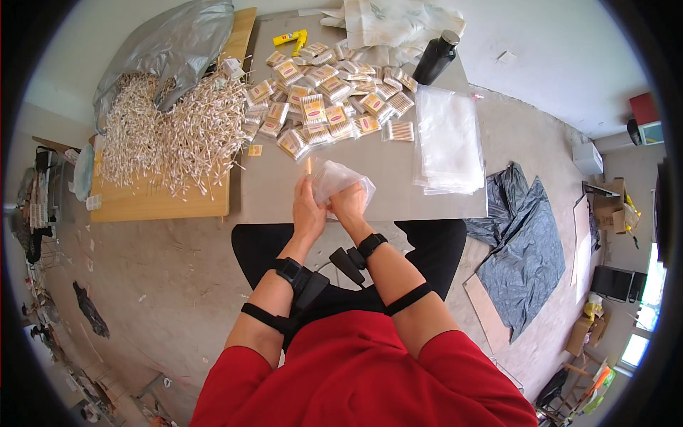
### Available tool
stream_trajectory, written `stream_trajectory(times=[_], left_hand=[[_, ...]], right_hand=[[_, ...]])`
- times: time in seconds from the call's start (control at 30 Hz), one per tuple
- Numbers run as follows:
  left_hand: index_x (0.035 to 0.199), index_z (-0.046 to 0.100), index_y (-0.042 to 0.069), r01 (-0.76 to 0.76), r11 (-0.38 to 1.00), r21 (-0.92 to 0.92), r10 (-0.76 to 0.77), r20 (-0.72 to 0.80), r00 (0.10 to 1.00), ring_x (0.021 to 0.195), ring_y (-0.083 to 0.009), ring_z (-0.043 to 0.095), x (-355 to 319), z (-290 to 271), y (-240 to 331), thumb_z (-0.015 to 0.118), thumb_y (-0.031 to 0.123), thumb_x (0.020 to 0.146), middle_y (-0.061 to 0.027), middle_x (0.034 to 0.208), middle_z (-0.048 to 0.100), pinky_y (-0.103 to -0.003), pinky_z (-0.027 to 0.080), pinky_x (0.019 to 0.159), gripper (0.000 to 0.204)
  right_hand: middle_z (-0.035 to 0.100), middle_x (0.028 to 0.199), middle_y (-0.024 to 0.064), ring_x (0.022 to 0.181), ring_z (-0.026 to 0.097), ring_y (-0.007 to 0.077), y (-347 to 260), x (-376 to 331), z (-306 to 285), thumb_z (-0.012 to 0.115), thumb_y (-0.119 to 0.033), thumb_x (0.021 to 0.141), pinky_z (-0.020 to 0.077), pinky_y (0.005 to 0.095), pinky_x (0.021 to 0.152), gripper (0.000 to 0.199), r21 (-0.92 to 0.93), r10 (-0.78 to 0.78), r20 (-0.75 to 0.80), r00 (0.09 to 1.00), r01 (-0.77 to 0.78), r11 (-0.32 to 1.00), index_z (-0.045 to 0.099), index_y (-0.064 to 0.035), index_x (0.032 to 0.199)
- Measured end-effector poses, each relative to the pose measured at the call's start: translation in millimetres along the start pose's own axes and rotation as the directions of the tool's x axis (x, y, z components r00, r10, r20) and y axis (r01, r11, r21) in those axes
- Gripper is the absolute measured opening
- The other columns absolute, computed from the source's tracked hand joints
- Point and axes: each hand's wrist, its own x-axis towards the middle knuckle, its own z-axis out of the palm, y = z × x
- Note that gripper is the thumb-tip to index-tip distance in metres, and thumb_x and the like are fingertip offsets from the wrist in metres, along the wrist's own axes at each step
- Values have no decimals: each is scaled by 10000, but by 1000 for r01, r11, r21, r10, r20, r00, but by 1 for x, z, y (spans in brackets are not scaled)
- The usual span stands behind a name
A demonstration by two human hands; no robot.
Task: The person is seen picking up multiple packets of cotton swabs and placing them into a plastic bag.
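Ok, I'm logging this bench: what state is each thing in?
Left hand: gripping the clear bag.
Right hand: gripping the same bag.
Clear bag: crumpled, held above the table.
Grey sack: open, cotton swabs spilled out.
Swab packets: filled, piled.
Black bottle: upright, capped.
Bag stack: flat.

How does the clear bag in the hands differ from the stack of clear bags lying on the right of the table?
The crumpled clear plastic bag is a single one, puffed open and lifted off the grey table; the flat stack of clear plastic bags holds many, pressed flat and lying on it. The left hand and right hand hold the single bag in their grip; nothing touches the stack. Both are thin see-through plastic.
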Motion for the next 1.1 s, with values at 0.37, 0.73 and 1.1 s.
stream_trajectory(times=[0.37,0.73,1.1], left_hand=[[1001,541,-15,132,973,-188,-175,-234,956,913,-338,561,2,-6,1,557,-18,789,-176,986,562,-403,464,793,213],[943,570,33,44,997,59,-31,-199,980,845,-349,578,-1,-31,15,600,18,799,-131,912,579,-424,465,712,148],[973,559,-7,-42,998,-44,39,-68,997,851,-371,581,8,-33,-2,602,-33,774,-170,932,585,-422,469,732,205]], right_hand=[[674,744,145,659,670,288,-41,-19,-14,719,-278,732,539,372,630,256,-481,-233,263,936,337,809,688,-25,708],[642,779,192,750,623,387,-28,-14,9,639,-128,748,498,442,654,127,-330,-377,214,901,430,840,637,-10,795],[619,905,189,869,604,385,-24,-11,2,525,9,756,492,445,732,143,-225,-526,304,794,597,770,596,-11,878]])
